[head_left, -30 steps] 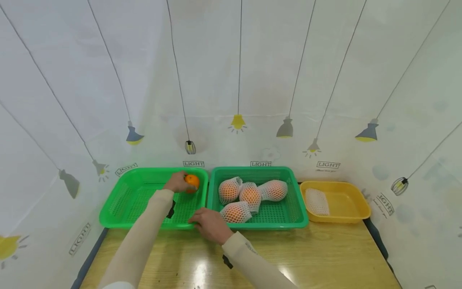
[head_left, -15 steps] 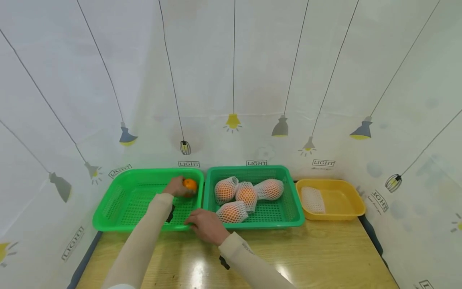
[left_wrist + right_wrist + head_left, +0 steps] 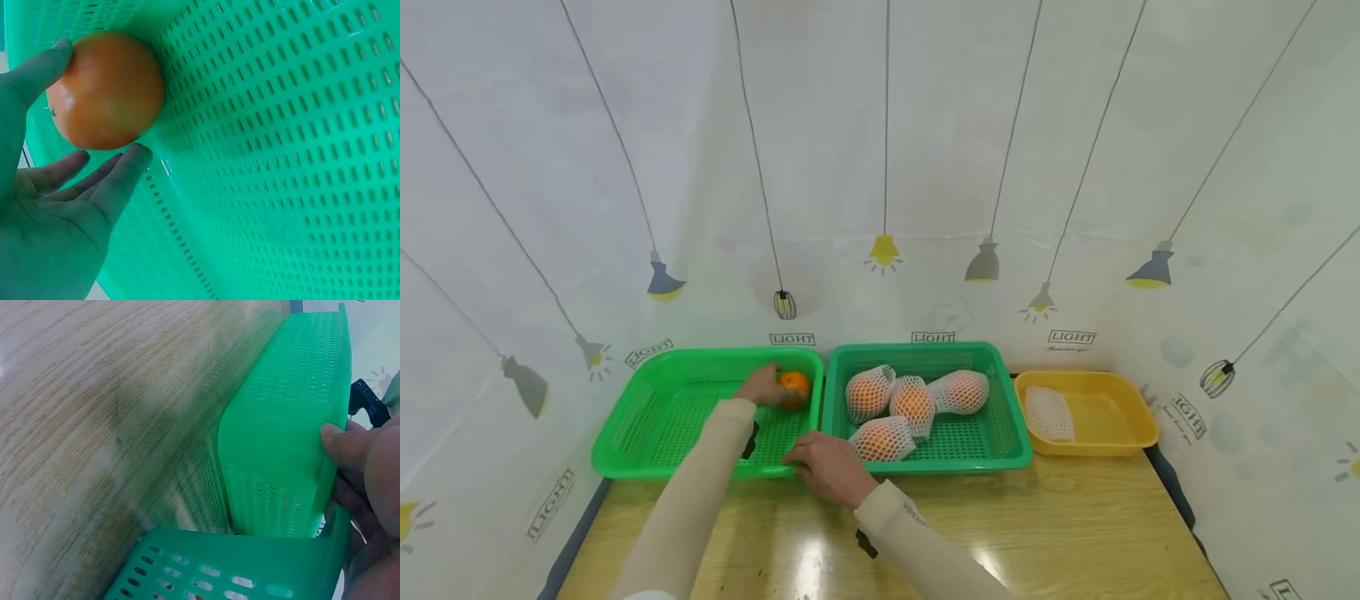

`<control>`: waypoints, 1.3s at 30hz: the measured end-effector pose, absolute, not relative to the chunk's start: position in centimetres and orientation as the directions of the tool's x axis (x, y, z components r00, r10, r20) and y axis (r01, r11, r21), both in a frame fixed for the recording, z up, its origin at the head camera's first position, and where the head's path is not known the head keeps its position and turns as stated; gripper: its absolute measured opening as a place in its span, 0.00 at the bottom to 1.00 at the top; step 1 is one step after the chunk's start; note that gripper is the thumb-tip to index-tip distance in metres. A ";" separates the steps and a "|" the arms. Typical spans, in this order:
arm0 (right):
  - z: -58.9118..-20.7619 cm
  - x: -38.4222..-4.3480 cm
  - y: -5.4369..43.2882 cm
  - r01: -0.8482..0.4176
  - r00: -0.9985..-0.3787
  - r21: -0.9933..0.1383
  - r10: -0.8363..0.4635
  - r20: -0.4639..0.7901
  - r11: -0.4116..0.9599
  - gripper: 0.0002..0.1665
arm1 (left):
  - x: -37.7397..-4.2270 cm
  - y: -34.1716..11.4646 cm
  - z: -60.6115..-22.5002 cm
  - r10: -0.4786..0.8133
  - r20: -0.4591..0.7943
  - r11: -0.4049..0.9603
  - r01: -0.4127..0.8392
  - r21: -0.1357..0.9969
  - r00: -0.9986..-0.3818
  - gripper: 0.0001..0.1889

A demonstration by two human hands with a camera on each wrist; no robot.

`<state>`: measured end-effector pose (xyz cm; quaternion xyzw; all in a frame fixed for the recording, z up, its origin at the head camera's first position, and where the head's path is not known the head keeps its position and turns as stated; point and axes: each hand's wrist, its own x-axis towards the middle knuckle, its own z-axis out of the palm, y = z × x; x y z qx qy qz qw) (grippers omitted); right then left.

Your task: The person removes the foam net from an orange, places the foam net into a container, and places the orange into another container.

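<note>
In the head view, an orange (image 3: 792, 385) sits in the right end of the bright green basket (image 3: 658, 385). My left hand (image 3: 758, 387) is beside it. The left wrist view shows the bare orange (image 3: 115, 94) against the basket's slotted wall; my thumb lies at its upper edge, and the fingers (image 3: 128, 178) are fairly straight and spread below it. My right hand (image 3: 831, 468) grips the front right corner of the bright green basket. In the right wrist view, its thumb presses the outside of the rim with the fingers curled behind.
Right next to it, a darker green basket (image 3: 970, 467) holds several fruits in white foam nets (image 3: 913, 404). A yellow tray (image 3: 1116, 417) farther right contains a white foam net (image 3: 1050, 414). The baskets and tray stand on a wooden table (image 3: 1037, 525) before a lamp-patterned wall covering.
The orange has gone down into the basket's right end. My left hand has drawn slightly left from it, its grip loosened. My right hand stays on the basket's corner.
</note>
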<state>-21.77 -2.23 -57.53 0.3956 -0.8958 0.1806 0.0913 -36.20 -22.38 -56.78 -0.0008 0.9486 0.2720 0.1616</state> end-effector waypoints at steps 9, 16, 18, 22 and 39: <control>-57.4 -21.7 -2.1 -0.749 -0.662 -0.252 -0.681 0.313 0.612 0.13 | -35.9 -22.9 -55.6 0.096 -0.320 0.841 -0.095 0.532 -0.942 0.47; -57.5 -21.8 -2.3 -0.757 -0.652 -0.237 -0.679 0.336 0.609 0.13 | -35.2 -23.2 -54.5 0.121 -0.273 0.838 -0.049 0.543 -0.954 0.46; -57.7 -21.8 -2.3 -0.756 -0.654 -0.238 -0.680 0.332 0.610 0.13 | -35.1 -23.1 -54.2 0.134 -0.257 0.840 -0.028 0.541 -0.957 0.46; -57.7 -21.9 -2.1 -0.760 -0.649 -0.268 -0.699 0.300 0.591 0.13 | -34.7 -22.8 -53.6 0.153 -0.230 0.845 0.007 0.534 -0.961 0.47; -55.5 -22.8 2.7 -0.644 -0.713 -0.621 -0.644 0.276 0.447 0.32 | -32.7 -22.1 -50.6 0.185 -0.088 0.767 0.088 0.635 -0.979 0.49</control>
